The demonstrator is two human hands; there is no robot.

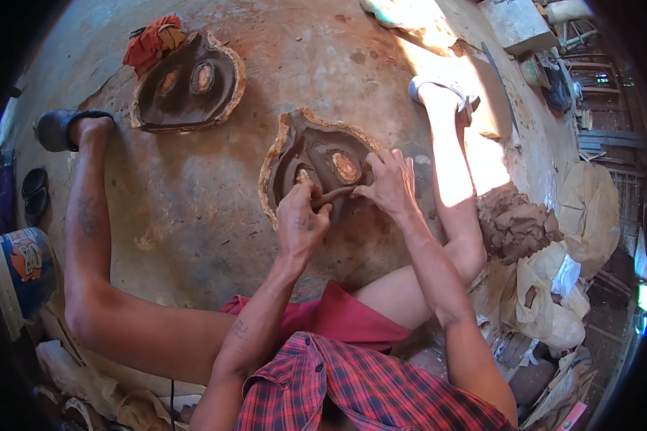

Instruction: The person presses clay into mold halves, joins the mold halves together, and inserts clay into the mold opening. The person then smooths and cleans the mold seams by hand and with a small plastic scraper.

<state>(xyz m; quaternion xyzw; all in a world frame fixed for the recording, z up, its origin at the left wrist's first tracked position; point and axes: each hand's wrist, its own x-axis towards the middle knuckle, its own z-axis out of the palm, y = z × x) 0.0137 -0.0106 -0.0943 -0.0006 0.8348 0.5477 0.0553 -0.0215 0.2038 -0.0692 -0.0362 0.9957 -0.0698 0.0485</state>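
Observation:
A mould [267, 172] with a rough tan rim lies on the floor between my legs, its inside lined with dark wet clay. Two pale oval islands show in the clay, one of them [346, 167] in full and the other partly behind my left hand. A thin clay coil [336, 195] spans the gap between my hands over the near part of the mould. My left hand [302, 221] pinches the coil's left end with fingers closed. At its right end, the thumb and fingers of my right hand [392, 185] grip it beside the mould's right rim.
A second clay-lined mould [135, 108] lies at the upper left, with a red cloth [154, 44] against it. A heap of dark clay [517, 223] sits beside my right knee. Plastic sacks [589, 208] lie at the right, a bucket [25, 276] and dark slippers [35, 195] at the left.

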